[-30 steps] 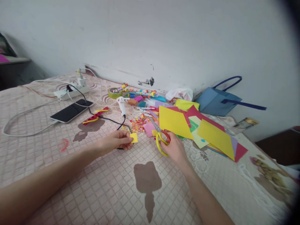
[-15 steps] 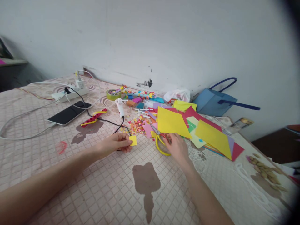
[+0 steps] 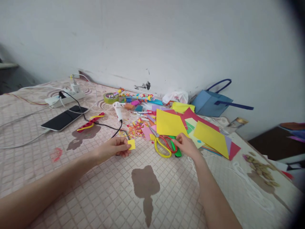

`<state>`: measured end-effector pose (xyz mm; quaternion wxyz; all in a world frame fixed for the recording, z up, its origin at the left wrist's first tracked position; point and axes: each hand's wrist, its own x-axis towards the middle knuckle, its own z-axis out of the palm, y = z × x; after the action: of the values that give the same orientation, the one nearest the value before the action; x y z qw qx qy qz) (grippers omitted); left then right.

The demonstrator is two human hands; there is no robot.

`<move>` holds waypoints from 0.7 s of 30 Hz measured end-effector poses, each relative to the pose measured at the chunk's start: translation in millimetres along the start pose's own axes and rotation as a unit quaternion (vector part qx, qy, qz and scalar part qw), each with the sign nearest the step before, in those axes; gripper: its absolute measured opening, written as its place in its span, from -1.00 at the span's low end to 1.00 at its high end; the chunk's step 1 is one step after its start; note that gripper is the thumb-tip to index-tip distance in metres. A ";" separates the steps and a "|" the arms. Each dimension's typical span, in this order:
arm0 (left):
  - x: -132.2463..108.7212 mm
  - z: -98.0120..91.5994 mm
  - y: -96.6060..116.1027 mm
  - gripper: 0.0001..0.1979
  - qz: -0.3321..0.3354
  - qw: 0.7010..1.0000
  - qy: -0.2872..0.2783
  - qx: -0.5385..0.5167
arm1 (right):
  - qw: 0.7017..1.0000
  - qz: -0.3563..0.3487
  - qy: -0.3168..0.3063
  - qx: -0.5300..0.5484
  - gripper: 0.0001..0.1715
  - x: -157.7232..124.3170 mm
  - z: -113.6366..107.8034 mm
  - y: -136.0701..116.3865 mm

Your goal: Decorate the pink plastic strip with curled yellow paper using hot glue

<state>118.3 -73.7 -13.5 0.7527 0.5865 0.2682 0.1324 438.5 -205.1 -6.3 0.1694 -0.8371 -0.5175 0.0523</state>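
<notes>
My left hand (image 3: 119, 147) pinches a small yellow paper square (image 3: 132, 144) between thumb and fingers, just above the table. To its right lies a pair of scissors (image 3: 163, 146) with one yellow and one red handle loop, blades pointing away from me. My right hand (image 3: 187, 144) is at the red loop, its fingers loosely bent and thumb apart from them; whether the fingertips touch the loop is unclear. A green tool with a dark end (image 3: 177, 152) lies beside the red loop, partly under my right hand.
Yellow sheets (image 3: 170, 122) and other coloured paper lie beyond the right hand. Paper scraps (image 3: 138, 128), a white glue gun (image 3: 117, 111) and a tape roll (image 3: 111, 99) are at mid-table. A phone (image 3: 64, 119) and power strip (image 3: 64, 99) with cables occupy the left. A blue bag (image 3: 211, 103) stands behind.
My right hand has shifted right off the scissors, uncovering the red loop and the green tool. My left hand still holds the yellow square. The view has turned slightly right.
</notes>
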 end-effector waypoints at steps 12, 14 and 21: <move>1.4 -0.5 -2.0 -0.72 -0.001 1.000 -0.007 -0.019 | 0.999 0.019 0.029 0.012 -0.59 14.9 14.0 14.2; 0.3 0.6 -0.3 -0.71 0.000 1.000 -0.005 -0.020 | 0.999 0.030 0.042 -0.002 -0.61 16.6 13.4 12.8; -1.1 1.9 0.8 -0.71 0.004 1.000 0.001 -0.015 | 0.997 0.031 0.058 -0.033 -0.66 13.2 9.0 3.3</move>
<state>118.5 -75.6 -12.2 0.7609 0.5759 0.2643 0.1397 445.0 -192.7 -14.7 0.1700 -0.8593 -0.4824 -0.0080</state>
